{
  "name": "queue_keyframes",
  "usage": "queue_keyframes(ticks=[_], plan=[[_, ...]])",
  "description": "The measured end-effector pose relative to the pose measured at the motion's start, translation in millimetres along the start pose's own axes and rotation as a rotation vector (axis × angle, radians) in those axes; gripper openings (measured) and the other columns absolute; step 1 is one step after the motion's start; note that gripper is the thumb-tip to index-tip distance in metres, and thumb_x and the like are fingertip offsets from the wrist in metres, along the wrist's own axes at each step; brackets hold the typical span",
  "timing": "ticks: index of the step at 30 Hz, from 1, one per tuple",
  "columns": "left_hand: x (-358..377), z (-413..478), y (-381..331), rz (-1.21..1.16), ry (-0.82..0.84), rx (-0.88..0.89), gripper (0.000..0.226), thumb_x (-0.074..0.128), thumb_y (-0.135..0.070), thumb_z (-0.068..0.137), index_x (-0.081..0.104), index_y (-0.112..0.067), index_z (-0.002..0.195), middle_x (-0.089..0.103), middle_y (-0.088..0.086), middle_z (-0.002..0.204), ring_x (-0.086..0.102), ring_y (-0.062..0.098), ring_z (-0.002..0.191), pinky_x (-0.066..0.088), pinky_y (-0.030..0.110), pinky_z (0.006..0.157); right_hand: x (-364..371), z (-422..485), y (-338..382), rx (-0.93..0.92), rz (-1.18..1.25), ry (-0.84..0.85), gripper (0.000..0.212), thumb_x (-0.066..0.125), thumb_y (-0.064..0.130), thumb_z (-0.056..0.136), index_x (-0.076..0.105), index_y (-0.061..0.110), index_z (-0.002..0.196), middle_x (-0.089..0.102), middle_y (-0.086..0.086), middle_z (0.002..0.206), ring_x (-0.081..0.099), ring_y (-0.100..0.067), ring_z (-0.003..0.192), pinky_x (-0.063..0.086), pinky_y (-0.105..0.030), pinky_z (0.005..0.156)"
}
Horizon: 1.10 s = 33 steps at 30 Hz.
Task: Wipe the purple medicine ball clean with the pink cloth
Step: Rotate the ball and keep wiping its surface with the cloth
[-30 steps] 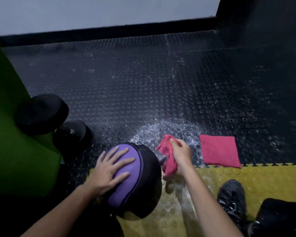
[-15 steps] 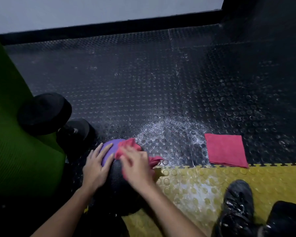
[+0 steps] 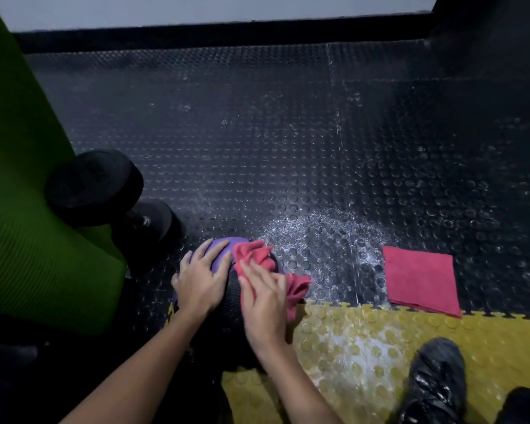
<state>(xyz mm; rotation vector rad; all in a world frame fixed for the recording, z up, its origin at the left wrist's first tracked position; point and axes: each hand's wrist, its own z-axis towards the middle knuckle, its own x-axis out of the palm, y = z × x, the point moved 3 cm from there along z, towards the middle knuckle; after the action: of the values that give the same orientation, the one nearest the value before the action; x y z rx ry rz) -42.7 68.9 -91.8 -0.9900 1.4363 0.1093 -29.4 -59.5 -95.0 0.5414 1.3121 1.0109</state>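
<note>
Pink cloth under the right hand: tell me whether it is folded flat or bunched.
Bunched. The pink cloth bulges in crumpled folds past both ends of the right hand pressing it on the purple medicine ball.

Medicine ball (image 3: pixel 217 255) on the floor (image 3: pixel 257 133), towards its near edge, with both hands on it.
The left hand (image 3: pixel 201 280) lies on the ball's left side, and the right hand (image 3: pixel 263 298) on its right presses the crumpled cloth (image 3: pixel 254 255) against it. A dumbbell (image 3: pixel 95 188) lies just behind and left of the ball, beside a mat (image 3: pixel 28 240) along the floor's left edge. A folded cloth (image 3: pixel 421 283) lies flat well to the right, and a shoe (image 3: pixel 435 381) stands in the near right corner.
</note>
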Motion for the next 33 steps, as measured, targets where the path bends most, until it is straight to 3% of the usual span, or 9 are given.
queue_keyframes(ticks=[2,7,9,11,15,22,28,31,33], plan=[[-1.1,-1.3,-0.1,0.0,-0.004,0.017,0.034,0.041,-0.049,0.095,0.05,-0.047,0.127,0.038,-0.016,0.146,0.029,0.018,0.136,0.025,0.05,0.109,-1.3,18.9,-11.7,0.043,-0.004,0.043,0.03,0.048,0.033,0.088,0.066,0.025,0.112,0.066,0.01,0.11,0.046,-0.013,0.087,0.03,-0.014,0.079],[-0.1,-5.9,-4.7,0.04,0.019,0.031,0.048,0.029,-0.06,0.086,0.05,-0.049,0.128,0.038,-0.018,0.146,0.027,0.018,0.137,0.025,0.048,0.108,-5.3,67.9,-61.4,0.579,0.108,0.207,0.026,0.053,0.024,0.09,0.064,0.023,0.114,0.067,-0.002,0.111,0.06,-0.022,0.099,0.04,-0.021,0.077],[-0.1,-4.0,-5.4,0.044,0.011,0.007,0.045,0.03,-0.059,0.089,0.05,-0.049,0.127,0.038,-0.018,0.146,0.027,0.017,0.137,0.026,0.048,0.108,-5.3,60.9,-53.7,0.525,0.063,0.159,0.025,0.054,0.024,0.09,0.066,0.022,0.112,0.068,-0.003,0.109,0.059,-0.023,0.098,0.038,-0.022,0.079],[0.0,-1.8,-4.4,0.043,-0.003,-0.019,0.035,0.039,-0.051,0.095,0.051,-0.048,0.127,0.039,-0.018,0.146,0.028,0.017,0.137,0.026,0.048,0.108,-3.1,36.7,-28.0,0.288,0.035,0.058,0.024,0.055,0.026,0.088,0.068,0.021,0.108,0.068,0.001,0.105,0.057,-0.021,0.093,0.032,-0.018,0.081],[-0.9,-1.0,-1.3,0.019,0.003,-0.01,0.036,0.038,-0.053,0.093,0.052,-0.048,0.127,0.04,-0.017,0.145,0.031,0.018,0.136,0.027,0.046,0.108,-1.2,18.9,-6.1,0.001,0.048,0.08,0.026,0.053,0.031,0.086,0.069,0.022,0.105,0.069,0.007,0.1,0.051,-0.013,0.085,0.026,-0.007,0.084],[-0.1,-3.5,-8.4,0.037,0.006,-0.002,0.035,0.039,-0.051,0.094,0.052,-0.047,0.127,0.039,-0.018,0.145,0.027,0.017,0.136,0.023,0.047,0.108,-5.3,76.9,-51.1,0.556,0.133,0.205,0.02,0.059,0.021,0.087,0.069,0.024,0.104,0.07,0.004,0.102,0.062,-0.013,0.092,0.036,-0.015,0.071],[-3.0,1.3,-3.3,-0.02,-0.026,-0.033,0.032,0.044,-0.046,0.094,0.055,-0.047,0.124,0.044,-0.018,0.142,0.033,0.016,0.133,0.029,0.048,0.108,-6.9,6.2,0.3,0.07,0.024,0.068,0.024,0.056,0.027,0.085,0.069,0.025,0.106,0.066,0.008,0.098,0.051,-0.013,0.086,0.024,-0.005,0.083],[-2.5,0.3,-4.2,-0.027,-0.029,-0.011,0.031,0.045,-0.047,0.094,0.055,-0.047,0.123,0.044,-0.018,0.142,0.033,0.016,0.133,0.028,0.047,0.109,-9.3,28.6,-16.3,0.126,0.055,0.07,0.019,0.058,0.023,0.086,0.07,0.026,0.101,0.067,0.006,0.093,0.052,-0.015,0.083,0.029,-0.015,0.074],[-1.6,0.9,-6.3,-0.022,-0.016,-0.02,0.032,0.044,-0.049,0.094,0.055,-0.047,0.124,0.042,-0.019,0.143,0.031,0.016,0.134,0.026,0.046,0.109,-6.3,53.5,-45.7,0.345,0.087,0.099,0.017,0.059,0.019,0.086,0.071,0.026,0.096,0.07,0.005,0.093,0.058,-0.014,0.083,0.034,-0.018,0.072]])
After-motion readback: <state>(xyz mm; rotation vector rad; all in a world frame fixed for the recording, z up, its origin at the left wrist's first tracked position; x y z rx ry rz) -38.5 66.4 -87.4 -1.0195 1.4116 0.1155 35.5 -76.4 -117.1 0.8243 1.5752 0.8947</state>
